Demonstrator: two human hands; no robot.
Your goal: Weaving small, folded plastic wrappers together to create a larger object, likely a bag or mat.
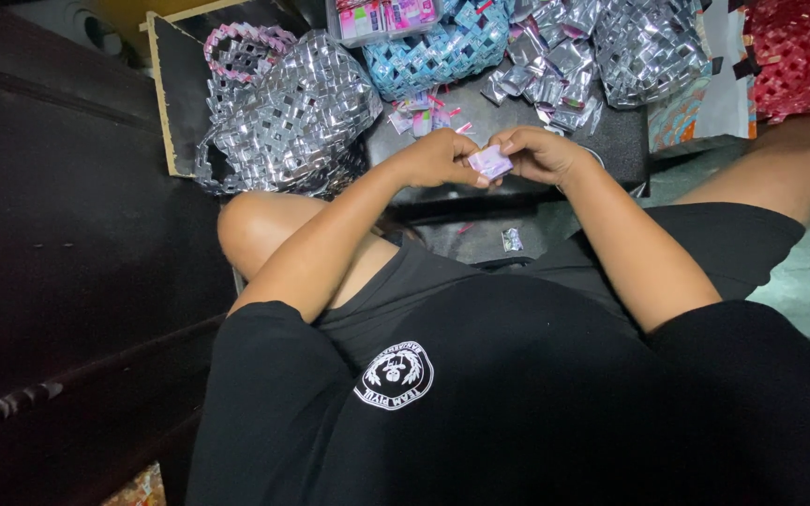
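A dark surface (pixel 611 141) carries woven goods. Largest is a silver woven bag (pixel 297 117) with a pink-trimmed handle, lying at the left; what is inside it cannot be seen. Behind it sits a blue woven basket (pixel 442 47) with a clear box of pink and green packets (pixel 382 17) resting on its rim. A heap of folded silver strips (pixel 555 66) lies beside a second silver woven piece (pixel 653 42), with a red woven bag (pixel 803 52) at far right. Small loose pink folded pieces (pixel 421 117) lie just past the hands. The left hand (pixel 441 157) and right hand (pixel 541 153) meet above the lap, fingers pinched together on a small folded pale-purple wrapper (pixel 490 162).
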